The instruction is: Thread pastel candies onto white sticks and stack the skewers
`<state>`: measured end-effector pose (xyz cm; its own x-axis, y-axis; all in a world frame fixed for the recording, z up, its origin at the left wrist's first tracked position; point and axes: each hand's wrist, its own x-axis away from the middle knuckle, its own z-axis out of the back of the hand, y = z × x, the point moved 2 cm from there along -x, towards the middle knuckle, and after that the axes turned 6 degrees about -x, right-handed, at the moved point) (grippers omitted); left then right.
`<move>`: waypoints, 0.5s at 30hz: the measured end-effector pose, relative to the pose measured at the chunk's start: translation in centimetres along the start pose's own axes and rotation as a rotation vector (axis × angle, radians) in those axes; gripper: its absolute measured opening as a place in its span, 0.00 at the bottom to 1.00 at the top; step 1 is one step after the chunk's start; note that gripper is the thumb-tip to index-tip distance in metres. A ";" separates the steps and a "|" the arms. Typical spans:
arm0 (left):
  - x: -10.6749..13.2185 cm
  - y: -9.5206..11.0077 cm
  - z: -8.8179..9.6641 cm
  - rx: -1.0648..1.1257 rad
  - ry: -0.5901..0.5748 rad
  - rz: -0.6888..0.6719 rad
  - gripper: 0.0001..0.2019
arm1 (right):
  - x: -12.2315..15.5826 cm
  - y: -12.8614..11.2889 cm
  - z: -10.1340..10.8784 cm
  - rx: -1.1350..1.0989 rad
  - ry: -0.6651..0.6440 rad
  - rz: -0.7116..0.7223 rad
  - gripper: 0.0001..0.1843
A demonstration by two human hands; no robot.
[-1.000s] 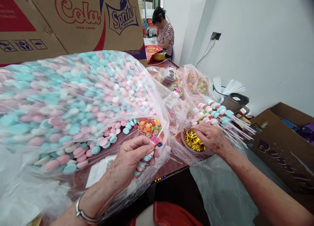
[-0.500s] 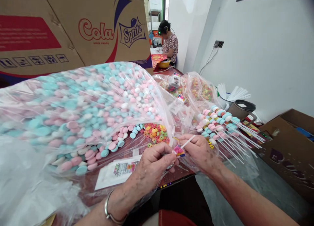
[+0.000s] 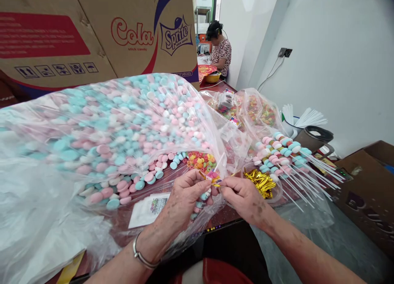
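My left hand point(image 3: 187, 193) is closed around a candy skewer in a clear wrapper. Blue and pink candies point(image 3: 203, 195) show below its fingers, and a pink printed card point(image 3: 212, 176) sits at the top. My right hand point(image 3: 246, 200) pinches a thin gold twist tie point(image 3: 216, 185) against the wrapper's gathered neck. Both sets of fingertips nearly meet there, and they partly hide the tie. Just right of my right hand, a heap of gold twist ties point(image 3: 261, 183) lies in a clear round dish. White printed bags point(image 3: 147, 210) lie left of my left hand.
A large clear bag of pink, blue and white candies point(image 3: 123, 120) fills the left. Ring gummies point(image 3: 201, 161) lie ahead. Finished skewers point(image 3: 283, 156) are stacked at right, near a dark mug point(image 3: 310, 140). A cardboard box point(image 3: 129, 25) stands behind; a co-worker point(image 3: 220, 52) sits beyond.
My right hand has moved down and turned, its fingers now at the wrapper's neck by the card. The dish of gold ties has come into clearer view as the camera shifted left.
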<state>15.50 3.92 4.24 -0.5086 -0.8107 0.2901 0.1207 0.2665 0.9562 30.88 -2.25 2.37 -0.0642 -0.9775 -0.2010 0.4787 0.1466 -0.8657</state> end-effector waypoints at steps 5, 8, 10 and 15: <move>-0.7 -0.1 0.2 0.112 0.074 0.084 0.12 | 0.8 -1.4 -1.0 0.458 0.395 0.497 0.10; -1.2 -0.5 0.4 0.137 0.013 0.111 0.11 | 0.5 -1.5 -1.6 0.619 0.338 0.572 0.09; -1.5 -0.6 0.6 0.120 -0.005 0.125 0.11 | 0.2 -1.4 -1.8 0.696 0.266 0.595 0.10; -1.9 0.0 0.7 0.164 -0.002 0.133 0.09 | -0.2 -1.9 -1.0 0.799 0.184 0.680 0.14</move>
<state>15.87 5.80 3.67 -0.4992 -0.7618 0.4128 0.0461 0.4524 0.8906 29.12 -2.16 3.62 0.3332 -0.6802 -0.6529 0.8954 0.4452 -0.0068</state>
